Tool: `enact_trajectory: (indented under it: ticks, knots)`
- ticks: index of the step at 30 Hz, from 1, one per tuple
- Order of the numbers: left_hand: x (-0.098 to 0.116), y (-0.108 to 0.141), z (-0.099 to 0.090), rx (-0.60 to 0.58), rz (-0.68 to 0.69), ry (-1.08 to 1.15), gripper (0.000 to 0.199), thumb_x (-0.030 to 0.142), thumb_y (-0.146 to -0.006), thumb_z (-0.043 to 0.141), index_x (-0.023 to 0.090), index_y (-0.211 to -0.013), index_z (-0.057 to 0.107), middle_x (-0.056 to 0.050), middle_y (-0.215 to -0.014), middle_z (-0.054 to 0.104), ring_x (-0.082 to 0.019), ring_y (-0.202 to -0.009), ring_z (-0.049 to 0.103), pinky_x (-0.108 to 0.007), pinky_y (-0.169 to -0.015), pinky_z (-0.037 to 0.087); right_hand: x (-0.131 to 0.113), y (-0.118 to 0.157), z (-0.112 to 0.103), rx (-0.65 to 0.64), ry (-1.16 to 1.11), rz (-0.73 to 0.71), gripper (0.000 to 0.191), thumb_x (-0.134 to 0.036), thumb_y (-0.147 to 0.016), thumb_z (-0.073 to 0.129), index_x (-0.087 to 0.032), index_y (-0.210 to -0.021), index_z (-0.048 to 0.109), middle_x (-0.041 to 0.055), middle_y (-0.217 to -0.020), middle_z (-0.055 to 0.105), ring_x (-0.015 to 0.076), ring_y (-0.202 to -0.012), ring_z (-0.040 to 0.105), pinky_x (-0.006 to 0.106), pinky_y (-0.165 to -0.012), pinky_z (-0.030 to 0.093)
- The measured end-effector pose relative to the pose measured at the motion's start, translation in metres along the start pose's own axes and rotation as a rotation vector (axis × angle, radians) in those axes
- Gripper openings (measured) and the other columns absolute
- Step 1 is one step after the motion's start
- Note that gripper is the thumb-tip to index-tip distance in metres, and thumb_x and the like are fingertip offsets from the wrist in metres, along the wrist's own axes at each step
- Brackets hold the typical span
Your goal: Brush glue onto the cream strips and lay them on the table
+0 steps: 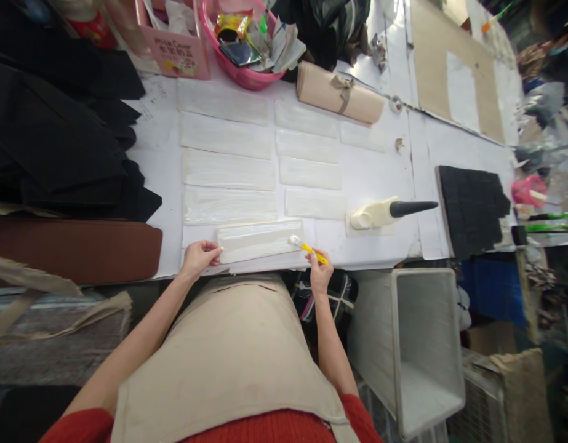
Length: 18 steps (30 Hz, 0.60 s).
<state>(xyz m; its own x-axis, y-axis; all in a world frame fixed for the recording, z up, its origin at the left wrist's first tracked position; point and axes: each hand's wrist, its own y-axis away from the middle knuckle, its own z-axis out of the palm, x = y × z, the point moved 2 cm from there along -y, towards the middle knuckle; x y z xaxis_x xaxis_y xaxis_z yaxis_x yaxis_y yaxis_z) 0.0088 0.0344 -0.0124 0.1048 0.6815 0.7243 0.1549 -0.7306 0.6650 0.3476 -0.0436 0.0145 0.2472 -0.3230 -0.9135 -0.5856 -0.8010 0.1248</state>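
Note:
Near the table's front edge lies a pale rectangular strip, streaked with a glossy white coating. My left hand pinches its left end between thumb and fingers. In my right hand is a brush with a yellow handle, its white-loaded bristles touching the strip near the right end. Beyond it, several similar coated strips lie flat in two main columns, with one shorter strip further right. To the right, a cream bottle with a long black nozzle rests on a small pale sheet.
Black sheet pieces and a brown padded piece cover the left side. At the back stand a pink box, a pink basket and a tied beige roll. A black stack lies right; a grey bin stands below.

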Motion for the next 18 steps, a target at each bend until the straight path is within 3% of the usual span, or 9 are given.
enact_trajectory:
  ticks: [4, 7, 9, 11, 14, 16, 18]
  knots:
    - [0.0, 0.0, 0.0, 0.003, 0.0, 0.01, 0.025, 0.024, -0.054, 0.079, 0.013, -0.069, 0.061, -0.001, -0.049, 0.062, -0.014, -0.042, 0.058, -0.022, -0.041, 0.05, -0.002, -0.012, -0.02, 0.126, 0.114, -0.077, 0.034, -0.047, -0.09, 0.056, -0.016, -0.099, 0.066, 0.0078, -0.087, 0.072, 0.0221, -0.078, 0.073, 0.034, -0.075, 0.055]
    - [0.0, 0.001, 0.0, 0.002, -0.001, 0.016, 0.024, 0.023, -0.055, 0.078, 0.013, -0.069, 0.061, -0.001, -0.049, 0.062, -0.013, -0.042, 0.058, -0.022, -0.04, 0.049, -0.02, 0.0, -0.014, 0.149, 0.174, -0.135, 0.031, -0.045, -0.092, 0.054, -0.018, -0.101, 0.066, 0.0082, -0.094, 0.072, 0.0219, -0.083, 0.073, 0.034, -0.079, 0.055]
    - [0.001, 0.002, 0.0, 0.003, -0.006, 0.013, 0.024, 0.022, -0.055, 0.078, 0.013, -0.069, 0.061, -0.001, -0.049, 0.062, -0.013, -0.042, 0.058, -0.022, -0.041, 0.049, -0.032, 0.015, 0.003, 0.051, 0.118, -0.131, 0.029, -0.045, -0.093, 0.054, -0.02, -0.102, 0.065, 0.0064, -0.09, 0.073, 0.0213, -0.083, 0.073, 0.033, -0.081, 0.055]
    - [0.001, 0.002, 0.0, 0.009, -0.014, 0.006, 0.025, 0.022, -0.055, 0.079, 0.013, -0.069, 0.061, -0.001, -0.049, 0.061, -0.013, -0.042, 0.058, -0.022, -0.041, 0.049, -0.038, 0.029, 0.027, -0.133, 0.013, -0.1, 0.028, -0.045, -0.093, 0.056, -0.02, -0.101, 0.065, 0.0052, -0.086, 0.073, 0.0207, -0.082, 0.073, 0.032, -0.079, 0.056]
    - [0.002, 0.003, 0.001, 0.018, -0.021, -0.002, 0.025, 0.022, -0.055, 0.081, 0.013, -0.069, 0.061, -0.001, -0.049, 0.061, -0.013, -0.042, 0.058, -0.022, -0.042, 0.049, -0.036, 0.04, 0.056, -0.355, -0.08, -0.058, 0.027, -0.045, -0.091, 0.058, -0.021, -0.099, 0.066, 0.0049, -0.087, 0.073, 0.0197, -0.079, 0.073, 0.031, -0.076, 0.057]
    - [0.002, 0.004, 0.001, 0.019, -0.018, -0.004, 0.025, 0.022, -0.056, 0.08, 0.013, -0.069, 0.061, -0.001, -0.049, 0.061, -0.014, -0.042, 0.058, -0.022, -0.042, 0.049, -0.029, 0.033, 0.061, -0.381, -0.094, -0.041, 0.027, -0.045, -0.09, 0.058, -0.02, -0.098, 0.066, 0.0051, -0.089, 0.073, 0.019, -0.078, 0.072, 0.03, -0.075, 0.057]
    - [0.003, 0.004, 0.001, 0.016, -0.012, -0.005, 0.025, 0.022, -0.056, 0.08, 0.013, -0.069, 0.061, -0.001, -0.049, 0.062, -0.014, -0.042, 0.058, -0.022, -0.042, 0.05, -0.019, 0.018, 0.051, -0.287, -0.095, -0.026, 0.029, -0.046, -0.088, 0.059, -0.019, -0.098, 0.066, 0.0054, -0.089, 0.072, 0.0187, -0.077, 0.072, 0.03, -0.074, 0.056]
